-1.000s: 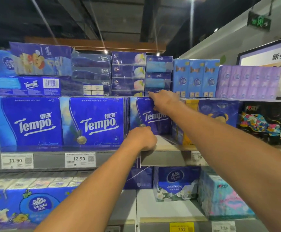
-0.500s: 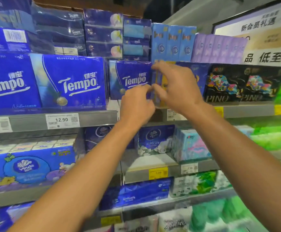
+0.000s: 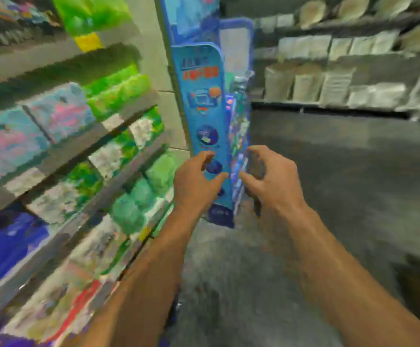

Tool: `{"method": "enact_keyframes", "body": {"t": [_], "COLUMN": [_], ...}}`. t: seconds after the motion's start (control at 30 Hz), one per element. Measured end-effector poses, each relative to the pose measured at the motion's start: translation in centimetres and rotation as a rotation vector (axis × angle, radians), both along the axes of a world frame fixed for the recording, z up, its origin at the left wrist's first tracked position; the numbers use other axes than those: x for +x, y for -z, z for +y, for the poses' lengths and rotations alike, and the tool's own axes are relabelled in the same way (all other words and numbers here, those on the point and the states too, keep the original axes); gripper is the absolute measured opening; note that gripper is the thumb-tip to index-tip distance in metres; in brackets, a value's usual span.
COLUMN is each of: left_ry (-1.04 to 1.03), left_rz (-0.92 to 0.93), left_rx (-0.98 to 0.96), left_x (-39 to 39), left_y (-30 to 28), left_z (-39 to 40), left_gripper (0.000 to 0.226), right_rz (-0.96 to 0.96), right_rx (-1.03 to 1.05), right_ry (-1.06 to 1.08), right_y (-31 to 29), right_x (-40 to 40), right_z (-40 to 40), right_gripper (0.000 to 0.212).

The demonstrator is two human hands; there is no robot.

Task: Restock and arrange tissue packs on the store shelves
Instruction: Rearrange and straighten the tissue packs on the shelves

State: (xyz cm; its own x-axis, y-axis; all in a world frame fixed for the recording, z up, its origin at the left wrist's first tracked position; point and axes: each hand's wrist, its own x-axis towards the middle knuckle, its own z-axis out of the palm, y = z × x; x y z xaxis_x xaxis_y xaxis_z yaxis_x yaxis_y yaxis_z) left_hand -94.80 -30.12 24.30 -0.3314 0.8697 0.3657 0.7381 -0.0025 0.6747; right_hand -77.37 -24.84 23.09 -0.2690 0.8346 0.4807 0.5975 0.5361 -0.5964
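Blurred tissue packs point(image 3: 61, 121) fill the shelves point(image 3: 78, 149) at the left, while the left hand point(image 3: 195, 182) and right hand point(image 3: 270, 181), both empty with fingers loosely spread, hang apart before a blue display stand point(image 3: 203, 108) over the grey floor point(image 3: 341, 171).

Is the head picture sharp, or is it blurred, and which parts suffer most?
Head view: heavily motion-blurred and blocky; the shelves at left smear into colour patches, the blue display stand has unreadable print; the left hand and right hand are clearest, both empty.

Grey floor point(image 3: 329, 171) — blurred rear shelving point(image 3: 329, 106)
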Motion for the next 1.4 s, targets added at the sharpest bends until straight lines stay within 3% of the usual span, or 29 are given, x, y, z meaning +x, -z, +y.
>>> {"method": "enact_keyframes", "body": {"t": [0.17, 0.3, 0.5, 0.73, 0.9, 1.03, 1.23, 1.4], "left_ry": [0.429, 0.710, 0.994, 1.231, 1.354, 1.422, 1.502, 1.605], "left_rz": [-0.008, 0.030, 0.079, 0.162, 0.343, 0.442, 0.545, 0.676], "left_rx": [-0.197, -0.341, -0.573, -0.738, -0.823, -0.877, -0.837, -0.690], "left_x": [21.6, 35.2, 51.3, 65.7, 75.9, 84.2, 95.5, 102.3], "left_y": [7.4, 12.3, 18.6, 24.3, 29.0, 35.9, 52.7, 69.0], "left_z": [4.0, 5.3, 8.8, 16.4, 21.2, 23.8, 28.1, 30.5], "left_gripper": [0.054, 0.057, 0.060, 0.056, 0.060, 0.054, 0.047, 0.048], "right_rz": [-0.046, 0.019, 0.114, 0.323, 0.388, 0.420, 0.307, 0.200], "right_rx": [-0.255, -0.401, -0.637, -0.832, -0.954, -1.020, -1.177, -1.310], "right_ry": [0.343, 0.619, 1.016, 1.370, 1.448, 1.439, 1.363, 1.310], "right_y": [8.2, 12.6, 18.1, 23.3, 29.0, 36.4, 53.0, 67.2], "right_x": [21.4, 34.0, 47.6, 58.0, 65.2, 72.6, 82.6, 87.3], "right_z": [-2.4, -5.5, -8.6, -6.3, -3.5, 0.1, 6.4, 11.3], "right_gripper": [0.062, 0.059, 0.057, 0.061, 0.054, 0.051, 0.046, 0.044]}}
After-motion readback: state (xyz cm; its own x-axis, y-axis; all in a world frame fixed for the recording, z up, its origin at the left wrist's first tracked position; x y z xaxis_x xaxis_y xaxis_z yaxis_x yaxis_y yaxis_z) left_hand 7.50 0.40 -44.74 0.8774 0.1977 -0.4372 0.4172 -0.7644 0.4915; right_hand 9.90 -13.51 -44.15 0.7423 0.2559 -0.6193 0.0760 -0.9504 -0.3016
